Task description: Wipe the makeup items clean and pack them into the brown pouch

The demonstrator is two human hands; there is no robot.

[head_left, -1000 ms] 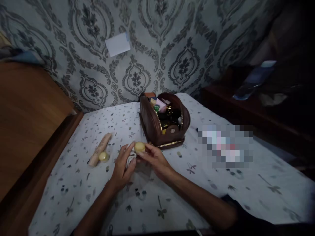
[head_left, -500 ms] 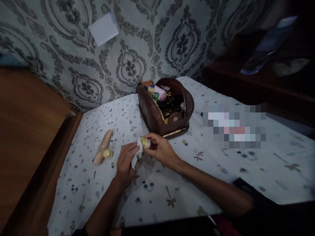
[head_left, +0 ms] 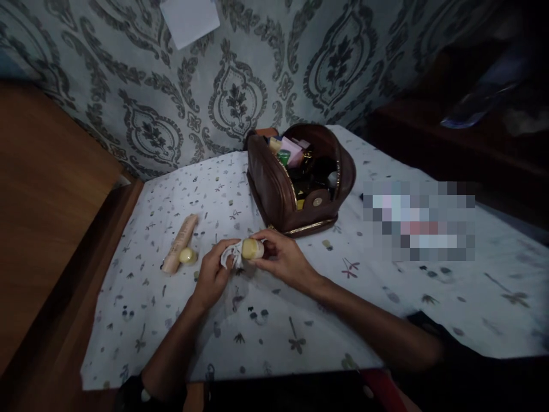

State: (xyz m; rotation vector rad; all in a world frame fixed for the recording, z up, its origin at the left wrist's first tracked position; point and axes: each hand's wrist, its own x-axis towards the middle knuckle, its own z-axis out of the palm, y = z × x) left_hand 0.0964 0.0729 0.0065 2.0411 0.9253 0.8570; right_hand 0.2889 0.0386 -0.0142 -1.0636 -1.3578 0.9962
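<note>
In the head view, my right hand [head_left: 285, 257] grips a small yellow bottle [head_left: 252, 249] that lies nearly on its side above the bed. My left hand [head_left: 210, 274] is closed on a crumpled white tissue [head_left: 231, 253], right beside the bottle's left end. Left of my hands, a beige tube [head_left: 178, 246] lies on the patterned sheet, with a round pale-yellow cap [head_left: 187, 256] next to it. Just beyond my hands stands an unzipped brown toiletry bag [head_left: 270, 189], with several cosmetics inside, among them a pink packet [head_left: 291, 151] and a green-topped item [head_left: 283, 157].
A wooden panel [head_left: 51, 183] borders the bed at left. Patterned wallpaper [head_left: 240, 103] rises behind the bag, with a white sheet of paper [head_left: 191, 23] on it. To the right lies a blurred-out item [head_left: 418, 220], and dark furniture [head_left: 429, 149] stands beyond.
The tissue has come away from the bottle's left end and bunched in my left hand, showing more of the yellow bottle. The camera view has tilted down slightly.
</note>
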